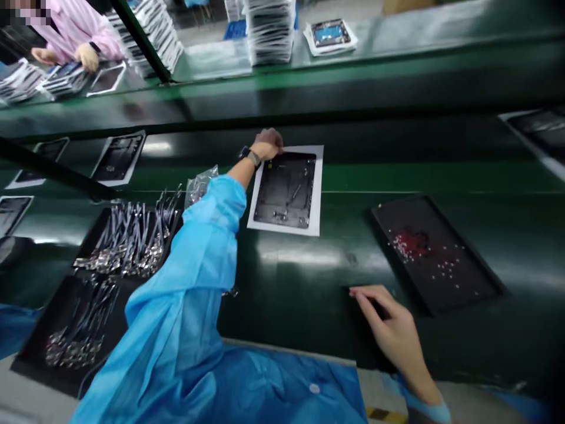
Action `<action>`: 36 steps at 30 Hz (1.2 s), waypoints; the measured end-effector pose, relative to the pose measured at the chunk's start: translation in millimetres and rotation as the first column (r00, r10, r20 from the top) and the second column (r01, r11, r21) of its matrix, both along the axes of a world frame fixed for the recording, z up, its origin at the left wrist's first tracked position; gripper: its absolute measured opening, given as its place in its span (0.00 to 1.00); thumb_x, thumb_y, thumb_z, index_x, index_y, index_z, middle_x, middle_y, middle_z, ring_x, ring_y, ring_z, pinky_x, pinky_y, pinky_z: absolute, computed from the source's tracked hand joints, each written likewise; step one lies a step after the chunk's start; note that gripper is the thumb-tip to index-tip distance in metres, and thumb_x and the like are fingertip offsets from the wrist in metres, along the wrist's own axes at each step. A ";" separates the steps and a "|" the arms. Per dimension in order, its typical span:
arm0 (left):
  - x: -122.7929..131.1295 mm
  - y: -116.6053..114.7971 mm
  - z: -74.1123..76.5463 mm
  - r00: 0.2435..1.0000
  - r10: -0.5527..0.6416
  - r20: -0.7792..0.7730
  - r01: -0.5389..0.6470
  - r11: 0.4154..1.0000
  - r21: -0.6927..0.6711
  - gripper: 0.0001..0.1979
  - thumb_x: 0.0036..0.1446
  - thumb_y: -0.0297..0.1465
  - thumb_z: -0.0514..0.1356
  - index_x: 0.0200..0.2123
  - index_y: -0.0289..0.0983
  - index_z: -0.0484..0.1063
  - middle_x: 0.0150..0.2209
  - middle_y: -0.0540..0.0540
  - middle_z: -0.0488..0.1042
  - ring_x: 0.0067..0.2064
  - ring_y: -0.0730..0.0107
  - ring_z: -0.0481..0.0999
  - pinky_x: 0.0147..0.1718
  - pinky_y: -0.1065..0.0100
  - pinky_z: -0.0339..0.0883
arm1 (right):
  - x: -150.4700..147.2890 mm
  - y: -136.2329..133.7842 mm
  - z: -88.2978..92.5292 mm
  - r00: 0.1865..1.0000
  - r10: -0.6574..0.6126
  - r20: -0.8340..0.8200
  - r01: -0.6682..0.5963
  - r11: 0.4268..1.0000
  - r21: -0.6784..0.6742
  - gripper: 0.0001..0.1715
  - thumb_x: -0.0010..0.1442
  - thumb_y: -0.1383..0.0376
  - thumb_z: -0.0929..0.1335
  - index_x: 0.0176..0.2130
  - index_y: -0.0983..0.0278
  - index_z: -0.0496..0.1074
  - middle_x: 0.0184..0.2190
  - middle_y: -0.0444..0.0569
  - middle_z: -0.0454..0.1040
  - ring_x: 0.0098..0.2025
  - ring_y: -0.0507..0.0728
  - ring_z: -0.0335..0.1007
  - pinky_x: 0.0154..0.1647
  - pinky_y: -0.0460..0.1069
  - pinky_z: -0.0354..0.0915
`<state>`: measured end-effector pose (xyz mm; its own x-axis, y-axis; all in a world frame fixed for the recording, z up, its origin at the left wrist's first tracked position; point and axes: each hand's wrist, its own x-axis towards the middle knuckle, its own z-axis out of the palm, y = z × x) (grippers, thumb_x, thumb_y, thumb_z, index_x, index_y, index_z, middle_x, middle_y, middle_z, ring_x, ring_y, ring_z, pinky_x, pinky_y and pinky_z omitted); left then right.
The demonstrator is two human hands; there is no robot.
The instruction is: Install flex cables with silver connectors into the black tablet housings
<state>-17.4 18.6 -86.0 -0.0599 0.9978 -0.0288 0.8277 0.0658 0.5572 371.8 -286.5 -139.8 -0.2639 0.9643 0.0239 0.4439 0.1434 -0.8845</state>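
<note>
My left hand (pixel 267 144) reaches forward, its fingers closed at the upper left corner of a white sheet (pixel 316 194). On that sheet lies a black tablet housing (pixel 282 188) with small fittings along its lower part. My fingertips overlap the sheet's far edge. Nearer to me, my right hand (pixel 392 330) is held low over the green bench, thumb and index finger pinched together. Whatever may be between those fingertips is too small to make out. Right of it sits a black tray (pixel 441 288) with many tiny white pieces and a red patch.
Black trays of flex cables (pixel 128 241) stand at left, with a clear plastic bag (pixel 200 185) beside them. More housings on sheets (pixel 118 158) lie farther left and at the right edge. Behind a raised ledge are paper stacks (pixel 269 29) and a co-worker's hands (pixel 87 57).
</note>
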 end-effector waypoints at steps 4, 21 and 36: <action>-20.6 74.9 15.1 0.990 0.037 -0.138 -0.032 0.999 0.037 0.13 0.64 0.34 0.64 0.48 0.32 0.75 0.51 0.40 0.75 0.54 0.58 0.75 0.55 0.50 0.70 | -6.1 -4.1 -1.6 0.998 -0.067 0.013 0.067 0.998 0.019 0.07 0.64 0.59 0.70 0.38 0.52 0.80 0.37 0.51 0.80 0.41 0.67 0.77 0.40 0.62 0.74; -42.5 -337.7 114.6 0.985 0.126 -0.114 -0.085 0.945 0.314 0.12 0.66 0.32 0.58 0.39 0.32 0.79 0.38 0.45 0.77 0.45 0.60 0.78 0.52 0.54 0.68 | -31.1 57.9 57.8 0.725 0.643 0.247 -0.665 0.746 0.010 0.14 0.66 0.55 0.68 0.50 0.52 0.77 0.42 0.51 0.80 0.42 0.64 0.78 0.39 0.56 0.73; -3.5 -468.6 -60.7 0.682 0.702 -0.205 -0.639 0.708 0.301 0.13 0.60 0.38 0.68 0.45 0.37 0.80 0.45 0.38 0.73 0.47 0.50 0.69 0.47 0.54 0.66 | -368.9 69.9 42.6 0.236 0.492 0.838 -0.971 0.098 0.216 0.19 0.64 0.74 0.64 0.49 0.68 0.79 0.40 0.59 0.77 0.46 0.64 0.68 0.43 0.54 0.56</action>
